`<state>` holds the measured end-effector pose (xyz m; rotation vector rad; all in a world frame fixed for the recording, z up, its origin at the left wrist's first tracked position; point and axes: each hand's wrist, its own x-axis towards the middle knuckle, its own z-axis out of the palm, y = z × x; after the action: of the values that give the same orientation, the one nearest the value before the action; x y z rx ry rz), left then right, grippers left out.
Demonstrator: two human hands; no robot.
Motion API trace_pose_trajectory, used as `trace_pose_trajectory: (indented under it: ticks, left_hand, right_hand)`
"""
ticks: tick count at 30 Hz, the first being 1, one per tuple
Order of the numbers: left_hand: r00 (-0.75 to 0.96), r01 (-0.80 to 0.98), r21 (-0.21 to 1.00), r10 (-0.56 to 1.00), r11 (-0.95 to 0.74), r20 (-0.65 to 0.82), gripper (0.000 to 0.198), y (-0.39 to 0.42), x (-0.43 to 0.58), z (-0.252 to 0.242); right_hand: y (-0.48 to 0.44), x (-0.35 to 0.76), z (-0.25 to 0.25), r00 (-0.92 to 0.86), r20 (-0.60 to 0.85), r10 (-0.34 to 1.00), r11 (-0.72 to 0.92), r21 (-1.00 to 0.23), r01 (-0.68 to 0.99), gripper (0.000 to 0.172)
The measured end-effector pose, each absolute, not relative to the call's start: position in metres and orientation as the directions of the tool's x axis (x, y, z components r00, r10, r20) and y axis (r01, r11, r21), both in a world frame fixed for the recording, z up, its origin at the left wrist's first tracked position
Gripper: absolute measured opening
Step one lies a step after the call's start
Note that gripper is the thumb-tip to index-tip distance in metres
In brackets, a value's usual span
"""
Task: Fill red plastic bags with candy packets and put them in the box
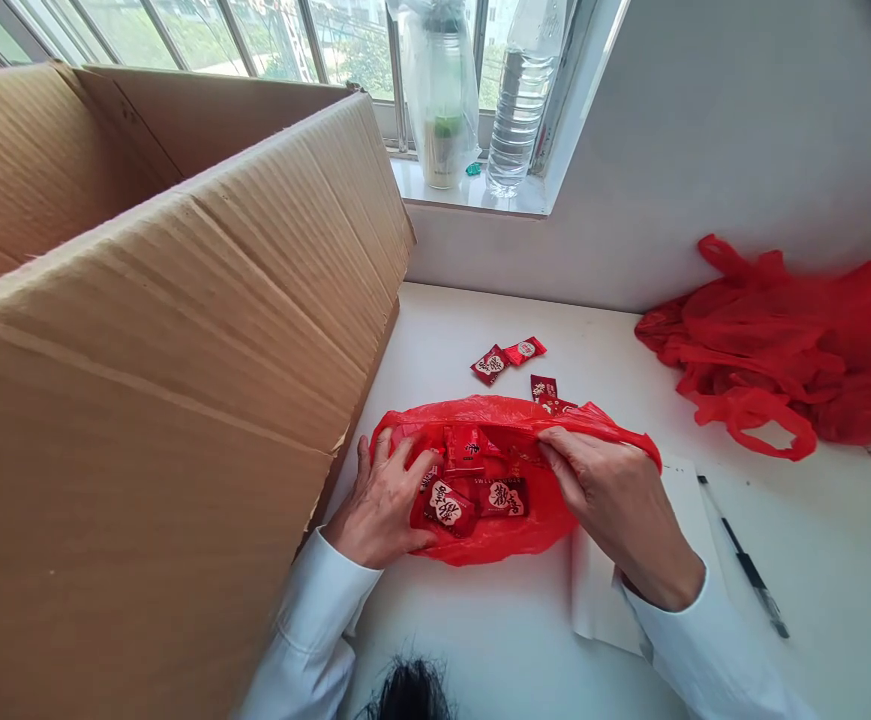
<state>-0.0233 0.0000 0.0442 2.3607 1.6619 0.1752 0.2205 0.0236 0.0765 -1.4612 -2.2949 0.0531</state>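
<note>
A red plastic bag (514, 535) lies open on the white table, with several red wrapped candies (480, 495) inside it. My left hand (382, 500) grips the bag's left edge, fingers curled over the rim. My right hand (615, 505) pinches the bag's upper right edge, fingers closed on the plastic. Three loose red candies (508, 360) lie on the table just beyond the bag.
A big open cardboard box (150, 330) fills the left side, its wall touching my left wrist. A heap of red plastic bags (780, 350) lies at the right. A black pen (750, 570) and white paper (592, 590) sit near my right arm. Bottles (517, 100) stand on the windowsill.
</note>
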Motion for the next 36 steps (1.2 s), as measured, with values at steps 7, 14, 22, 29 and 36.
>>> trace_pose_trajectory:
  ticks: [7, 14, 22, 29, 36]
  left_hand:
    - [0.374, 0.908, 0.233, 0.925, -0.349, -0.071, 0.062, 0.0, -0.023, 0.038]
    - [0.395, 0.897, 0.232, 0.918, -0.377, -0.035, 0.044, 0.001, -0.022, 0.04]
    - [0.419, 0.875, 0.248, 0.907, -0.416, 0.046, 0.029, 0.002, -0.027, 0.034]
    - [0.48, 0.829, 0.301, 0.876, -0.471, 0.049, 0.022, 0.006, -0.031, 0.036]
    - [0.517, 0.787, 0.382, 0.856, -0.486, 0.024, 0.017, 0.004, -0.028, 0.04]
  right_hand:
    - [0.022, 0.221, 0.077, -0.374, 0.32, 0.871, 0.456, -0.236, 0.858, 0.023]
    - [0.022, 0.221, 0.08, -0.377, 0.259, 0.889, 0.433, -0.217, 0.875, 0.021]
    - [0.015, 0.207, 0.076, -0.571, 0.229, 0.788, 0.608, -0.142, 0.781, 0.028]
    - [0.015, 0.206, 0.076, -0.624, 0.148, 0.767, 0.642, -0.164, 0.749, 0.021]
    - [0.011, 0.2, 0.026, -0.63, 0.176, 0.756, 0.653, -0.144, 0.744, 0.061]
